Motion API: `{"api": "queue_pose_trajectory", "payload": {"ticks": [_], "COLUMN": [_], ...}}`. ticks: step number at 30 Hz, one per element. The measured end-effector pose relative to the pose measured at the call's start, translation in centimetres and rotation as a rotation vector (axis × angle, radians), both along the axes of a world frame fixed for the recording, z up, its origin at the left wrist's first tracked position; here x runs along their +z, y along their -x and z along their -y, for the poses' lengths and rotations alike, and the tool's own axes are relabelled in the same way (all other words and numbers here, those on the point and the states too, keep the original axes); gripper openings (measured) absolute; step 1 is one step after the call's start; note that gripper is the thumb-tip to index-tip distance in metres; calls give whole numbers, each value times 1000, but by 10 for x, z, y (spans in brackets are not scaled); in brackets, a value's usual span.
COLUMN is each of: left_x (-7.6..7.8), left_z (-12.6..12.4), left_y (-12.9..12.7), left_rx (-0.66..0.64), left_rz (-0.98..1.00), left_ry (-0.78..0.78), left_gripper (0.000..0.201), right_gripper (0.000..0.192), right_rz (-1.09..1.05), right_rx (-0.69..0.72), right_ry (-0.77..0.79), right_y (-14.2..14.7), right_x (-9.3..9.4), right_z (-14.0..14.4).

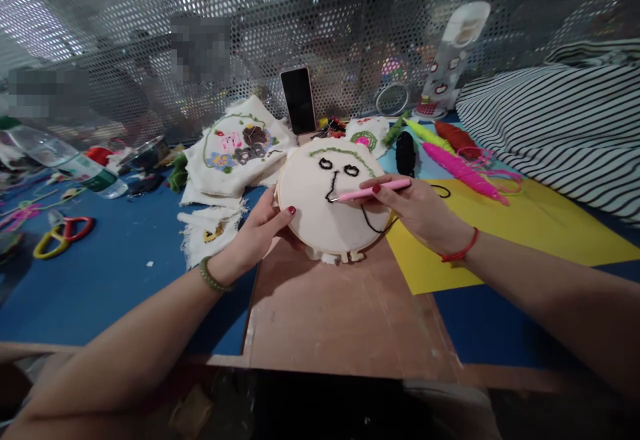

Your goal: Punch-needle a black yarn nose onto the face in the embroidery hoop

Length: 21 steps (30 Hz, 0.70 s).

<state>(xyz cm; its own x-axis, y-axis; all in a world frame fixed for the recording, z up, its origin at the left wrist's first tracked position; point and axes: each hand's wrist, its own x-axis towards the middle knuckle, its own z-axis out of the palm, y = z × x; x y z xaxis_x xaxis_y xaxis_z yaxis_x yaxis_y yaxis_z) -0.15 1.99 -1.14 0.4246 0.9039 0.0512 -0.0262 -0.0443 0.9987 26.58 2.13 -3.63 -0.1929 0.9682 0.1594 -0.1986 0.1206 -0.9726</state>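
Note:
My left hand [267,227] grips the left rim of a round embroidery hoop [310,227], thumb on top and the other fingers beneath. White cloth is stretched in it, bearing two black yarn rings, a black line below them and a green arc along the top. In my right hand [413,207] is a pink punch needle [375,190], held like a pen. Its metal tip meets the cloth at the lower end of the black line. Black yarn [370,223] loops from near my right hand across the hoop's right side.
Embroidered cloth [240,140] lies left of the hoop, with scissors [65,235] and a plastic bottle [70,163] farther left. A phone [299,100] leans on the mesh wall. Black [405,153] and pink yarn [465,172] lie by yellow paper [525,227]; striped fabric [555,120] is at right.

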Motion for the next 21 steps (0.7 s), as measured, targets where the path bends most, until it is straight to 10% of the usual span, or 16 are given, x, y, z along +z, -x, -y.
{"api": "queue_pose_trajectory", "payload": {"ticks": [21], "left_x": [-3], "left_z": [-4], "left_y": [3], "left_rx": [21], "left_rz": [-12], "left_ry": [30], "left_gripper": [52], "right_gripper": [28], "right_rz": [-18], "right_rx": [-123], "right_ry": [113], "right_y": [-8], "right_x": [2], "right_z": [-4]}}
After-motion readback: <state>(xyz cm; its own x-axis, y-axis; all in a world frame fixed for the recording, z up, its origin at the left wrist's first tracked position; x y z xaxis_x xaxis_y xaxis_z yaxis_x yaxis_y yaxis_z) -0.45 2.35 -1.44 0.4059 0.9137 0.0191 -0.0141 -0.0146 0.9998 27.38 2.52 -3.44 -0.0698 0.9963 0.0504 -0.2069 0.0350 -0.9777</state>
